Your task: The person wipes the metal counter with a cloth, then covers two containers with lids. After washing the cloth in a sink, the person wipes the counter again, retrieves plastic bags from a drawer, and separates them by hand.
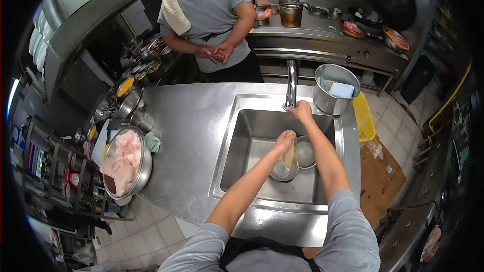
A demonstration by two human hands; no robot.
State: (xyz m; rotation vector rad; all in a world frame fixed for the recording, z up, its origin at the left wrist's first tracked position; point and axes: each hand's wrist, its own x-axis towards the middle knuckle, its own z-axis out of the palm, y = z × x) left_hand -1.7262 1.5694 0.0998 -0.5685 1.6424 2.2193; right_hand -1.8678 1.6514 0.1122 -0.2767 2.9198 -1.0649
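Observation:
My left hand (284,145) is inside the steel sink (233,151), closed around a pale yellowish, elongated thing (290,157) whose kind I cannot make out. Just below it sits a small metal bowl (283,173). A second round metal bowl (305,152), holding cloudy liquid, lies beside the first. At the sink's far rim, my right hand (302,112) has its fingers closed at the low end of the chrome faucet (292,83). The fingertips are partly hidden there.
A metal bucket (334,102) with a light-blue sponge (341,90) stands right of the faucet. On the counter's left are a large bowl (145,166) of pale raw meat (126,158) and a green cloth (152,142). Another person (212,20) stands beyond the counter, near the stove.

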